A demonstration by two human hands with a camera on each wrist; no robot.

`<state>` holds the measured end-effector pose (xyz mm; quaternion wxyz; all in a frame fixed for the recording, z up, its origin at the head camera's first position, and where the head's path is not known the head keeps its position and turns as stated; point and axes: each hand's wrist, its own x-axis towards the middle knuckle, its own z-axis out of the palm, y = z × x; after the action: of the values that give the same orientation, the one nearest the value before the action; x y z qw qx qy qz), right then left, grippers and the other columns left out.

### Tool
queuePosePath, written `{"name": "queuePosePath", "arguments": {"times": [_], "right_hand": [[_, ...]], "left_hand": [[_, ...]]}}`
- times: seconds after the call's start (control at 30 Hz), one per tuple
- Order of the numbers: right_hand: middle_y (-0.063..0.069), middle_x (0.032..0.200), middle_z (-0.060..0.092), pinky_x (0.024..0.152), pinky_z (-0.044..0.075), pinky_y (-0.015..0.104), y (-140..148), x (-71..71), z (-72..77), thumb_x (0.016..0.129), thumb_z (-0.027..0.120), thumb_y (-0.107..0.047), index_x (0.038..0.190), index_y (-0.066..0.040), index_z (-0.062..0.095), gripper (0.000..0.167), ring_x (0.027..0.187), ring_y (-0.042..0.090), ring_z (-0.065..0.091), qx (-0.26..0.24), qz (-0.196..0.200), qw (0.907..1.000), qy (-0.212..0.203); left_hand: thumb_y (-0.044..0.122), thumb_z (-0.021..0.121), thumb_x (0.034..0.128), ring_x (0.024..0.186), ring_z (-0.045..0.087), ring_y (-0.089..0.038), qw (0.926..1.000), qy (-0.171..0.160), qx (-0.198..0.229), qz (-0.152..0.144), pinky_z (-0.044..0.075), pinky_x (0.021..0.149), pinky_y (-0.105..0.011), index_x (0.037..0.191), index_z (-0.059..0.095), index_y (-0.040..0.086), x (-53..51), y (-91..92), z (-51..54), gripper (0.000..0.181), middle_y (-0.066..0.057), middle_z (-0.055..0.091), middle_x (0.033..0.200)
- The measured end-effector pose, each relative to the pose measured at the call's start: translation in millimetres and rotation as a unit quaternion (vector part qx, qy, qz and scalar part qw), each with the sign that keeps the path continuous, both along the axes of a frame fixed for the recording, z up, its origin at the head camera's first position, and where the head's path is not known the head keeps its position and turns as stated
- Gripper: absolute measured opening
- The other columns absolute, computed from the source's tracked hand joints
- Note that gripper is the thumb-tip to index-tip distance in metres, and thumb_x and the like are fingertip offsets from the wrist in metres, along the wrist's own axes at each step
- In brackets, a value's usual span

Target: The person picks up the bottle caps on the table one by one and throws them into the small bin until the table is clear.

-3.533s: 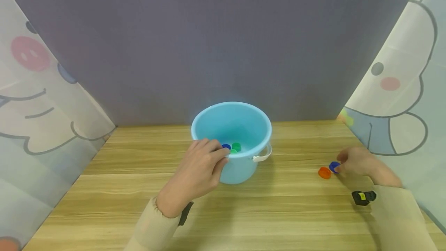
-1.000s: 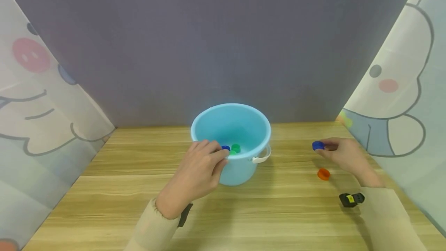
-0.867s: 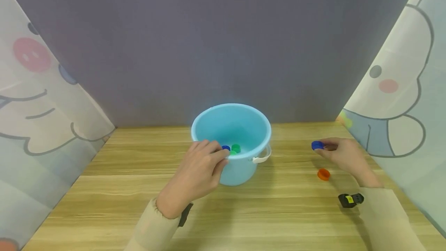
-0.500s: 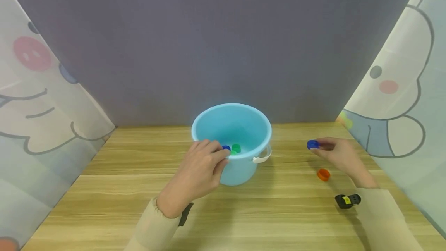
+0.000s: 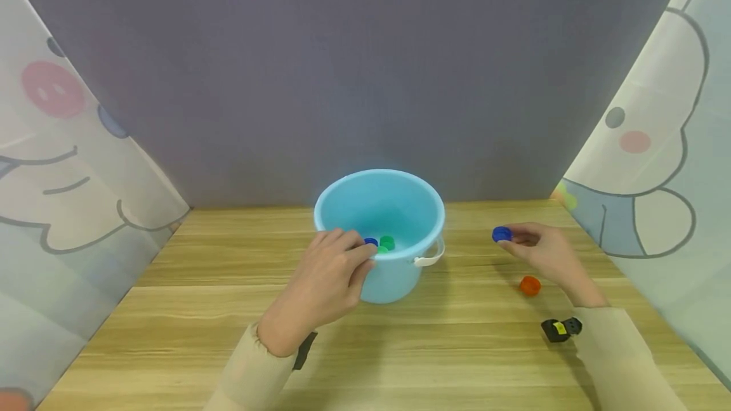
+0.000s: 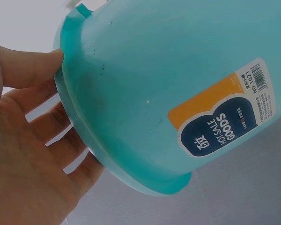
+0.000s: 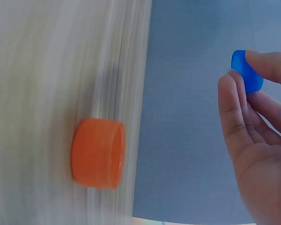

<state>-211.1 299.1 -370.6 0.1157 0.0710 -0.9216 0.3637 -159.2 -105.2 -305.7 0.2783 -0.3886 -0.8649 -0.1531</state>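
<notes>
A light-blue bucket (image 5: 394,278) stands upright on the table, its white handle (image 5: 429,257) hanging at the right side. My left hand (image 5: 322,278) grips the near-left part of its rim; the left wrist view shows the thumb outside and the fingers over the edge. Inside the bucket lie a blue bottle cap (image 5: 371,241) and green bottle caps (image 5: 387,243), partly hidden by the hand and rim. To the right, my right hand (image 5: 545,251) pinches another blue bottle cap (image 7: 247,71) between thumb and fingers, held above the table. An orange bottle cap (image 5: 530,285) sits on the table below that hand.
The wood-grain table (image 5: 188,335) ends at a dark grey panel (image 5: 365,81) behind the bucket. Curtains printed with cartoon animals, a left curtain (image 5: 57,163) and a right curtain (image 5: 665,163), flank it.
My right hand has picked the blue bottle cap up from beside the orange one and moved it left, toward the bucket. My left hand stays on the rim.
</notes>
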Motion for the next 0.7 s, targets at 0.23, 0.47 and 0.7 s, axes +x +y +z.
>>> {"name": "queuePosePath", "arguments": {"times": [0.23,0.47,0.7], "right_hand": [[0.018,0.107,0.073,0.073,0.053,0.018,-5,-0.6,0.7,0.092,0.077,-0.032,0.124,0.004,0.068,0.048,0.095,0.028,0.07,-0.009,0.005,0.9999,-0.01],[0.016,0.107,0.073,0.074,0.052,0.018,-12,0.9,7.7,0.093,0.076,-0.033,0.125,0.004,0.067,0.05,0.097,0.031,0.07,-0.011,0.013,0.9997,-0.016],[0.015,0.106,0.073,0.074,0.053,0.02,-21,1.4,15.3,0.094,0.075,-0.035,0.124,0.002,0.069,0.048,0.095,0.03,0.071,0.005,0.015,0.9999,0.005]], "left_hand": [[0.011,0.075,0.0908,0.085,0.056,-0.021,1.0,-0.005,-0.001,0.0,0.045,0.08,-0.037,0.104,0.076,0.011,-0.3,0.0,-0.1,0.013,0.001,0.067,0.094],[0.01,0.074,0.0911,0.086,0.056,-0.021,1.0,-0.006,-0.001,-0.001,0.046,0.081,-0.037,0.104,0.076,0.011,0.6,-0.2,0.3,0.013,0.0,0.067,0.095],[0.01,0.075,0.0901,0.085,0.056,-0.02,1.0,-0.001,-0.003,0.002,0.045,0.081,-0.037,0.103,0.076,0.011,0.1,-0.2,0.3,0.013,0.001,0.066,0.093]]}}
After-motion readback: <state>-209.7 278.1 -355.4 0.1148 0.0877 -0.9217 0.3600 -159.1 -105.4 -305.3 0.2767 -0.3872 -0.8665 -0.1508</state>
